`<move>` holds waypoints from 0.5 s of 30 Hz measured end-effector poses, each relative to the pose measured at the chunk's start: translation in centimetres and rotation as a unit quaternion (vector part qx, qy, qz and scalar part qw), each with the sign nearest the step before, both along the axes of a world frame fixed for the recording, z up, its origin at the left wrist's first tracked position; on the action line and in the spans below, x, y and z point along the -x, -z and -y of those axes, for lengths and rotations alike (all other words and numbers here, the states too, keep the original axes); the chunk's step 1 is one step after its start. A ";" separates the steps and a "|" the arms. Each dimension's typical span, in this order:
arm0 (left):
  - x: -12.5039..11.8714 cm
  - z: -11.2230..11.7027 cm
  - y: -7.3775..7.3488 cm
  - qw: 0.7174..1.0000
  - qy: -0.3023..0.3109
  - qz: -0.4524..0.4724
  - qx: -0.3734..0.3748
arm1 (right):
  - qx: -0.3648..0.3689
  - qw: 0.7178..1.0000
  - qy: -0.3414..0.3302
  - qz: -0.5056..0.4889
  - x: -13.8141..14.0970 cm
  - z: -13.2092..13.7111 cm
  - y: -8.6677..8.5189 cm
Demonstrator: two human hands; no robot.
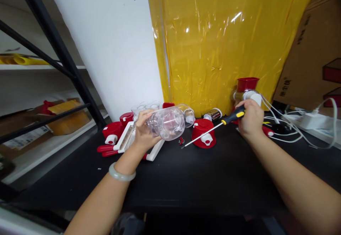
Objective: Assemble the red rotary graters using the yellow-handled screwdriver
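My left hand is wrapped round a clear plastic housing, tilted on its side above the table. In my right hand is a screwdriver with a black and yellow handle, its shaft slanting down to the left. The tip ends close to the tabletop, near several small red and dark pieces. Behind the shaft stands a red base with a white knob. White handles with red grips lie under and beside my left hand, partly hidden by it.
On the black table a metal grater drum lies at the back. A red-topped assembled unit stands behind my right hand. White cables and a power strip crowd the right. More red bases sit left, near a black shelf frame.
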State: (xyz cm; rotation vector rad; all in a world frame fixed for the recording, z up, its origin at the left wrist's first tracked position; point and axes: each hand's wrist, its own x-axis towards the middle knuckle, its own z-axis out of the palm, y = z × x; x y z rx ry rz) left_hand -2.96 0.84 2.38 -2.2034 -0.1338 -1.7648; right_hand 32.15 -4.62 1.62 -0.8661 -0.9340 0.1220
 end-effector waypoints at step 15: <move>-0.1 3.2 -1.4 0.954 -0.238 -0.130 0.127 | 0.123 0.975 -0.054 0.179 2.5 0.6 1.1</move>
